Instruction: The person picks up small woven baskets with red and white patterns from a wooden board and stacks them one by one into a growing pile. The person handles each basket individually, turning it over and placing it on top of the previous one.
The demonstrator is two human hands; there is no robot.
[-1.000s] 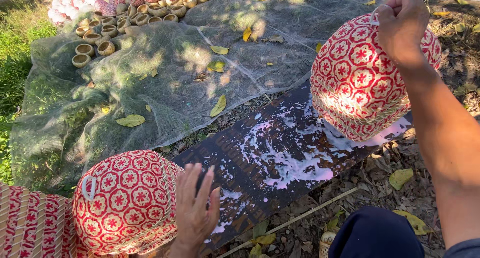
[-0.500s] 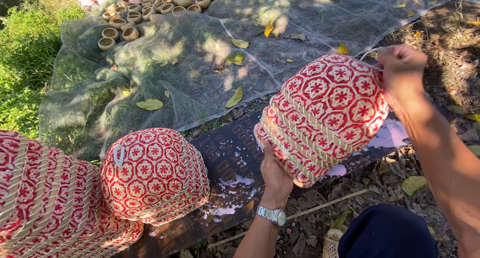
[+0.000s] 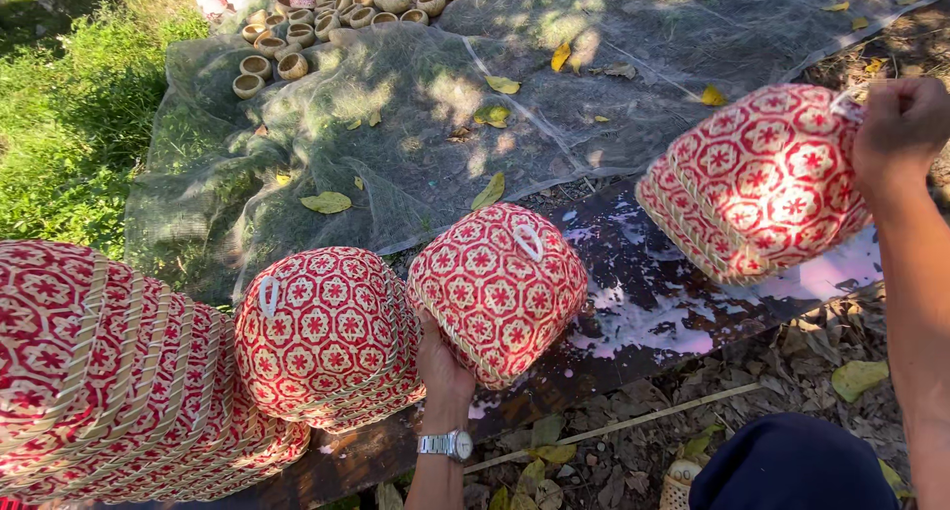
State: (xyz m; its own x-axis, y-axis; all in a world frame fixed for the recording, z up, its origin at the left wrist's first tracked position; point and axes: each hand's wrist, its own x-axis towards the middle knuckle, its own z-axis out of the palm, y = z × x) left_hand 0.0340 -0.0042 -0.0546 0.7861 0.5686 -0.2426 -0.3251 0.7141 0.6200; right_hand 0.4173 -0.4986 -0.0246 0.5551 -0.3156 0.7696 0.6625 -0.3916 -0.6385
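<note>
A basket (image 3: 500,287) is being gripped from below by the left hand (image 3: 442,360). Another basket (image 3: 757,179) is being held at its top loop by the clenched right hand (image 3: 901,124), above the table (image 3: 643,302).

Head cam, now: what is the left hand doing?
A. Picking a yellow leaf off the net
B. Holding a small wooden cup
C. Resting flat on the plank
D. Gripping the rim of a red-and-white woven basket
D: the left hand, watch on its wrist, grips the lower rim of the middle red-and-white woven basket above the dark plank.

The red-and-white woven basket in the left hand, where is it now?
In the head view, the woven basket sits centre frame, held from below by the left hand over the paint-splashed plank, right beside the row of stacked baskets.
</note>
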